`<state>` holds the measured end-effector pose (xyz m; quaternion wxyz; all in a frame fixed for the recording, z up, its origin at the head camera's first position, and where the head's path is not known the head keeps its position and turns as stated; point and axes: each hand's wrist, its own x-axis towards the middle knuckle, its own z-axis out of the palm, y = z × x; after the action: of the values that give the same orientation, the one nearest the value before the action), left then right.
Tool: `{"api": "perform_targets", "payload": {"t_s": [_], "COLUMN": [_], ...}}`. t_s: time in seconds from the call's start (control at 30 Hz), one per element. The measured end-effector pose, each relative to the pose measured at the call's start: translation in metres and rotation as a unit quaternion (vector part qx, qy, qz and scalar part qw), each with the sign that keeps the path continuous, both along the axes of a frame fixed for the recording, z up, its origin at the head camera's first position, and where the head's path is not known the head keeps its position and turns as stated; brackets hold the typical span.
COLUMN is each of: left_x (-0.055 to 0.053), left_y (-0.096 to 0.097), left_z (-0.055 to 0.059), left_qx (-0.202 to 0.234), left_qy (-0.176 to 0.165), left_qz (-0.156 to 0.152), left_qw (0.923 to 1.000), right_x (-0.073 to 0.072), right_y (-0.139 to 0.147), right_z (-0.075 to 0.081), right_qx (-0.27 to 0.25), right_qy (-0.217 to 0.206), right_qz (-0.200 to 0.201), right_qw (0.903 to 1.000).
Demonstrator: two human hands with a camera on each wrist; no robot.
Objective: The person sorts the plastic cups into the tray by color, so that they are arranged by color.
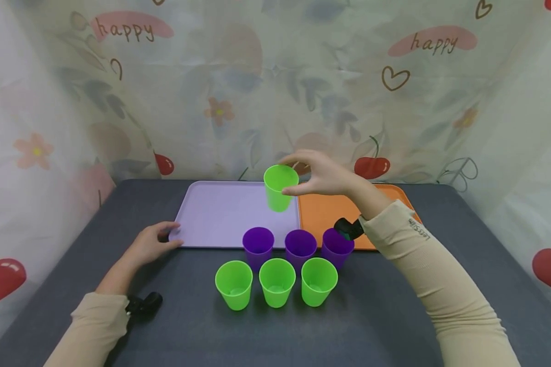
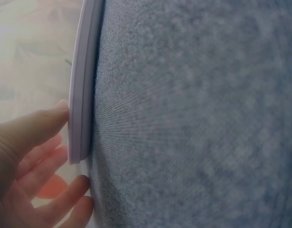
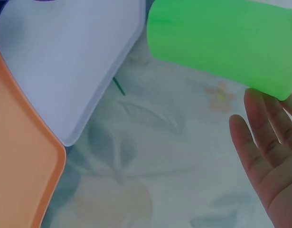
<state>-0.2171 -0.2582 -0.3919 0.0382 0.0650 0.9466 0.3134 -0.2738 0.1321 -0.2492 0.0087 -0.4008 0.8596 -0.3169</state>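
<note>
My right hand (image 1: pixel 319 173) grips a green cup (image 1: pixel 277 188) near its rim, with the thumb in front and fingers behind. This cup overlaps the right part of the lilac tray (image 1: pixel 220 214) in the head view; in the right wrist view the green cup (image 3: pixel 221 42) appears sideways. At the tray's front left corner is my left hand (image 1: pixel 151 244), its thumb touching the lilac tray's edge (image 2: pixel 81 85) and its other fingers loosely bent around the corner. Three purple cups (image 1: pixel 258 242) stand in a row, with three green cups (image 1: pixel 234 285) in front of them, all mouth up.
An orange tray (image 1: pixel 326 216) adjoins the lilac one on its right, partly behind my right forearm. Both trays lie on a dark grey tabletop (image 1: pixel 188 326). Printed cloth (image 1: pixel 275 76) hangs behind the table and at its sides.
</note>
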Motion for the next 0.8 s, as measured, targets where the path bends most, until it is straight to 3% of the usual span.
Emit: {"api": "perform_targets", "payload": {"t_s": [0.4,0.8], "left_x": [-0.001,-0.002], "left_y": [-0.001,-0.001], "left_z": [0.0,0.002], "left_qx": [-0.001,0.001], "left_qy": [-0.005,-0.01], "left_qz": [-0.002,-0.002], "left_qw": [1.0,0.9999], "right_x": [-0.02,-0.026], "right_y": [-0.051,-0.101], "right_z": [-0.007,-0.009], "right_qx": [0.031,0.08], "right_qy": [-0.02,-0.011], "right_qz": [0.047,0.052], "right_qw": [0.9982,0.9954]}}
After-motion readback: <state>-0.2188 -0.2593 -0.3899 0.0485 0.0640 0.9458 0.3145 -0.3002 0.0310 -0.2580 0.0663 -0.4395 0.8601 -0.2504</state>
